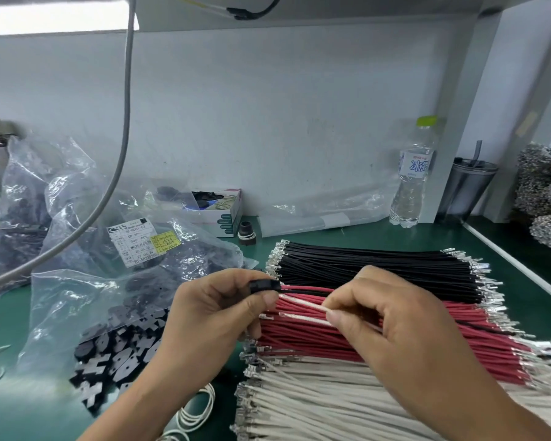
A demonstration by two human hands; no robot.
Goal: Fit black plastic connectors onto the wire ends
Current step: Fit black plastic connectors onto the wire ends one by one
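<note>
A small black plastic connector sits level above the wire stacks, a red wire and a black wire already entering its right end. A thin white wire slants just below it, its metal tip right beside the connector.

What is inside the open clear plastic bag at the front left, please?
Loose black plastic connectors fill the clear bag and spill from its mouth. Those deeper inside are blurred by creased plastic.

Our left hand curls, thumb and forefinger pinched together at chest height; our right hand faces it, fingers bent and fingertips pinched, both forearms reaching in from the lower edge
</note>
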